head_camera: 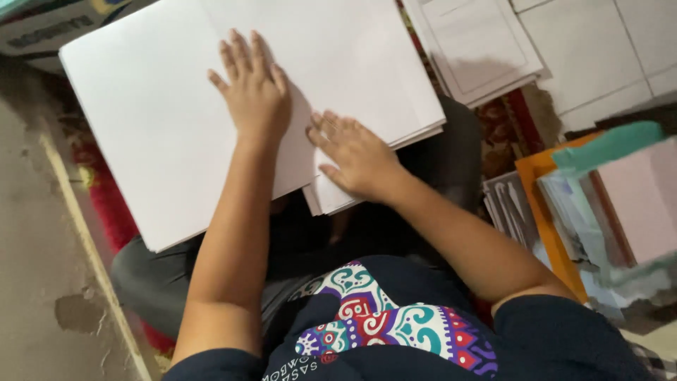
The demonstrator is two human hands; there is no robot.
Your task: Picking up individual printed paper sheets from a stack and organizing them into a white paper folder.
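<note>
1. Paper fills the upper left and centre of the frame: a large stack of white sheets (162,134) lies across the person's lap, so that the legs serve as a desk.
2. The left hand (252,88) lies flat, fingers spread, on the top sheet; it grasps nothing and seems to press the sheet still.
3. The right hand (356,155) rests open at the lower edge of the stack, fingertips on the paper, seemingly to square the sheets.
4. More papers (479,42) lie at the upper right, and coloured folders (599,197) at the right edge.
</note>
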